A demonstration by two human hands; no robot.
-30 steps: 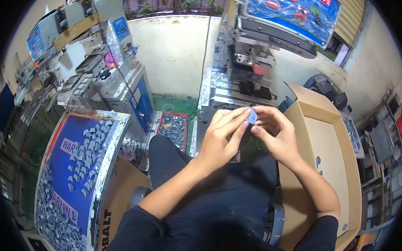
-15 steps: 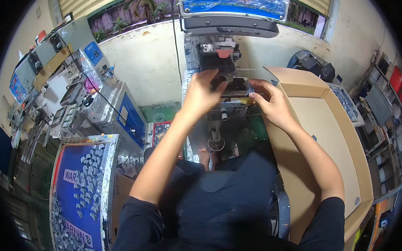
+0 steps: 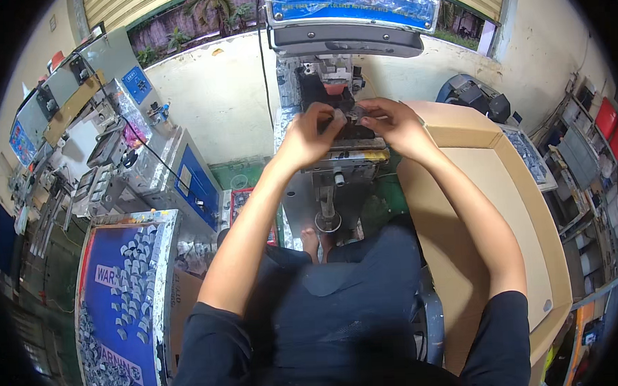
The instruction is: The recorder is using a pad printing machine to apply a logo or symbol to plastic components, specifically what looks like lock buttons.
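My left hand (image 3: 310, 136) is raised in front of the machine (image 3: 339, 167), thumb and fingers pinched on a small grey plastic piece (image 3: 339, 116). Close to its right, my right hand (image 3: 394, 126) also has its fingertips together, at another small grey piece (image 3: 356, 113) beside the machine's fixture. Whether that piece sits in the fixture or only in my fingers I cannot tell. Above both hands a reddish pad (image 3: 334, 89) hangs from the machine's head. The dark bed of the machine lies just below my fingers, partly hidden by them.
To the left, a blue-topped stand (image 3: 104, 236) bears many curved grey pieces (image 3: 133, 270). An open cardboard box (image 3: 491, 185) stands on the right. A red tray (image 3: 237, 204) sits low left of the machine; other machines (image 3: 114, 160) stand farther left. The control panel (image 3: 352, 1) overhangs the work spot.
My right hand has moved left and slightly up, from the bed's right side to the fixture beside my left hand. My left hand's fingers have closed on a grey piece.
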